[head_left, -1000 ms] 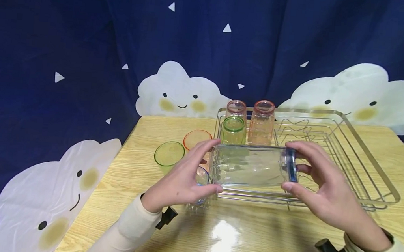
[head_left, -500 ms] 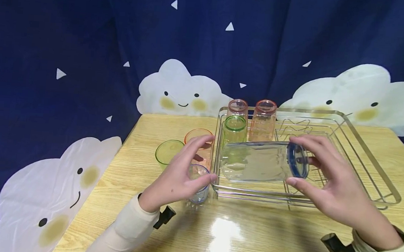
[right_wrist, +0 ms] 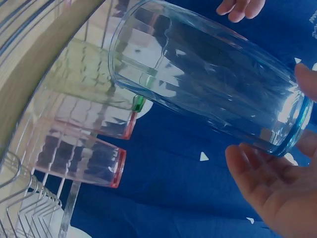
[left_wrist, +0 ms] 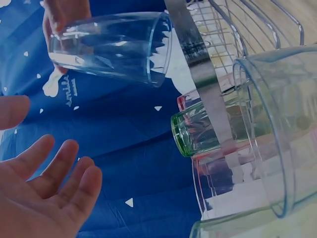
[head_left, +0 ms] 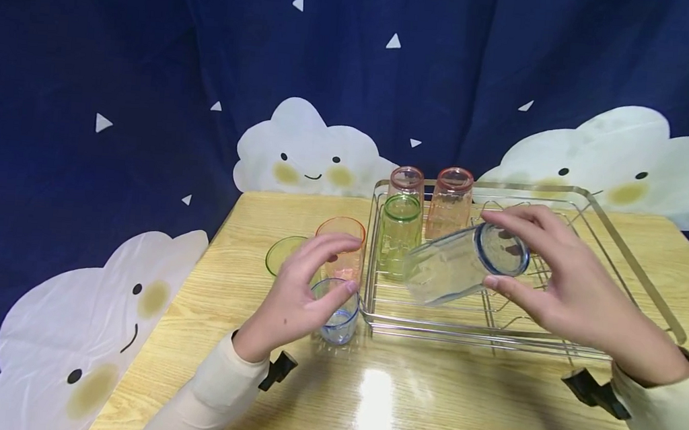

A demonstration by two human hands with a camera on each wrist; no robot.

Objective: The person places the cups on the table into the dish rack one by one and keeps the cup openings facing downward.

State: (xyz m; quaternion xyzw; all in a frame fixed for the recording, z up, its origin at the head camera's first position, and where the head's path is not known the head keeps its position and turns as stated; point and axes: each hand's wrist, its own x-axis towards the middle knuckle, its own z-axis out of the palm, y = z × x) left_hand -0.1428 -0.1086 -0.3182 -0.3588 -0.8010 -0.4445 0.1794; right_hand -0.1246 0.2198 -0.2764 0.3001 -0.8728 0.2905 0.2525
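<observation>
In the head view my right hand [head_left: 558, 279] grips a clear blue-tinted drinking glass [head_left: 446, 267] by its base, fingers on one side and thumb on the other. The glass leans, base up and to the right, mouth down and to the left over the wire dish rack [head_left: 632, 265]. In the right wrist view its thick blue base sits between thumb and fingers of that hand [right_wrist: 282, 188]. Fingers apart and holding nothing, my left hand [head_left: 298, 296] hovers by a second blue glass [head_left: 338, 326], which stands upright on the table and is partly hidden by it.
Upside down in the rack's left part stand a green glass [head_left: 400, 239] and two pink ones, one behind it [head_left: 407, 179] and one to its right [head_left: 451, 206]. Left of the rack, an orange-rimmed glass [head_left: 349, 266] and a green-rimmed glass [head_left: 280, 256] stand upright.
My left hand has let go of the glass and drawn back to the left. In my right hand the glass has turned from level to slanted, its base rising.
</observation>
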